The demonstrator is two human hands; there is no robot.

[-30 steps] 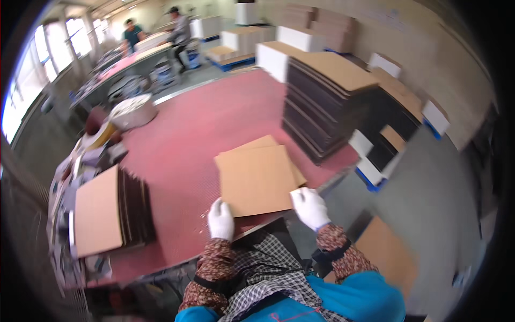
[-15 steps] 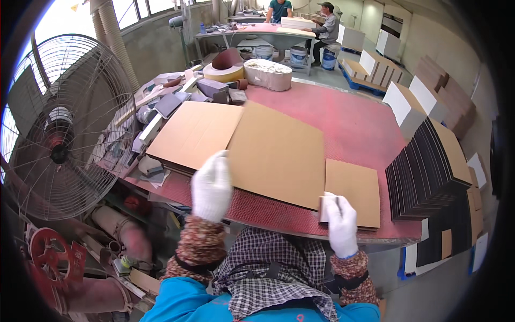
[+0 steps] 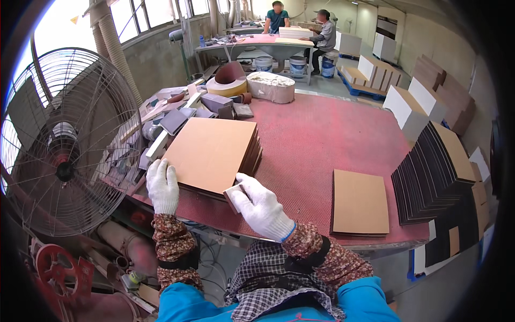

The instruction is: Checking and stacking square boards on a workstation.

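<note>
The gloved right hand (image 3: 264, 208) angles leftward, clamped on a small block (image 3: 232, 199) at the near corner of the board stack (image 3: 212, 150) on the red table (image 3: 322, 134). The left hand (image 3: 162, 188), fingers forward, sits at its left corner; I cannot tell whether it grips.

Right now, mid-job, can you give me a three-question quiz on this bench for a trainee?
1. True or false: the left hand is bare.
2. The right hand holds: A, a small block; B, a brush; C, a bucket.
3. Fill in: both hands are at the stack of panels on the ____ side of the red tabletop.

Key: 1. False, it is gloved in white. 2. A. 3. Left.
</note>
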